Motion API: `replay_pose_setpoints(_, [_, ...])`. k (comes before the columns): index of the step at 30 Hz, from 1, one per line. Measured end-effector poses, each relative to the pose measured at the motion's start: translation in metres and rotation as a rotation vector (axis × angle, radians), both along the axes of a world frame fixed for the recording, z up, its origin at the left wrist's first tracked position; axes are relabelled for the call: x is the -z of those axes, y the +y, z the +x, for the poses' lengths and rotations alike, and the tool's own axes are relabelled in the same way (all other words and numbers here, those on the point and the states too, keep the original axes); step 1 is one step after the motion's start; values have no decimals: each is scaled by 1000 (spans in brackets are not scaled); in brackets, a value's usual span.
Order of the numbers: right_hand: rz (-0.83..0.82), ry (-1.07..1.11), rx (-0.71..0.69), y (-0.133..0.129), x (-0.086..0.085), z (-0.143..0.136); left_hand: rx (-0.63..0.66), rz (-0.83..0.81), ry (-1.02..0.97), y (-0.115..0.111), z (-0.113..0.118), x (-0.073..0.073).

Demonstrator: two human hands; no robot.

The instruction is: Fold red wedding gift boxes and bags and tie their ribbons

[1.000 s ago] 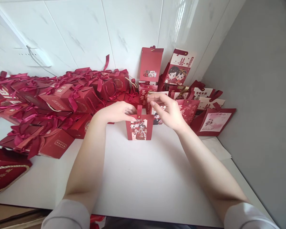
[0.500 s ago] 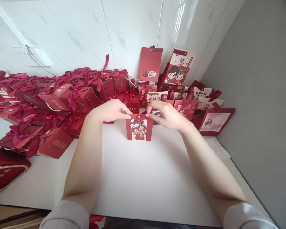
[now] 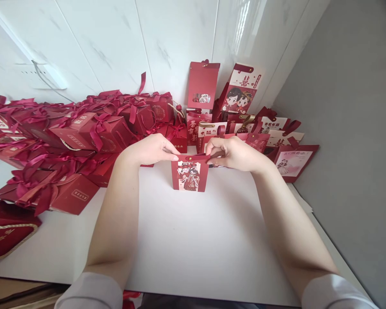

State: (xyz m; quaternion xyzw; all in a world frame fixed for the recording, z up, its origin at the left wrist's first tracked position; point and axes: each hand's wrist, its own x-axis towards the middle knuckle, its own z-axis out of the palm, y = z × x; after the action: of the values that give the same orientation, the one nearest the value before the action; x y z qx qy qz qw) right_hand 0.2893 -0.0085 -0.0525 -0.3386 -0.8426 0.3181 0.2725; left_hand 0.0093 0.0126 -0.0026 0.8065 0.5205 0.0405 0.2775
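Fingers of both hands are closed in narrow pinches on the upper corners of a small red paper gift bag (image 3: 190,180): the left hand (image 3: 149,149) at its left corner, the right hand (image 3: 233,153) at its right, though some fingertips there are hidden. The strap that stood above the bag a second ago no longer shows upright, and the right hand has come down from the air to the bag, so the top is now held from both sides. A gold stud (image 3: 190,159) shows between the hands.

The bag stands upright on the white tabletop (image 3: 193,244), its illustrated panel facing the person. To the left is a rope-handled red box (image 3: 3,236), with ribbon-tied boxes (image 3: 83,128) piled beyond it. Behind the right hand stand more gift bags (image 3: 239,101), near the marbled wall (image 3: 173,30).
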Motion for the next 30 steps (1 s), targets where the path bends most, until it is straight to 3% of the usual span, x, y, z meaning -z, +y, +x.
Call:
replay_pose_setpoints(9, [84, 7, 35, 2, 0, 0, 8, 9, 12, 0, 1, -1])
replay_pose_setpoints(18, [-69, 51, 78, 1, -2, 0, -18, 20, 42, 0, 2, -1])
replay_pose_setpoints(24, [203, -51, 79, -9, -8, -3, -15, 40, 38, 0, 1, -1])
replay_pose_setpoints(30, [345, -269, 240, -20, -15, -7, -7, 35, 23, 1, 0, 0])
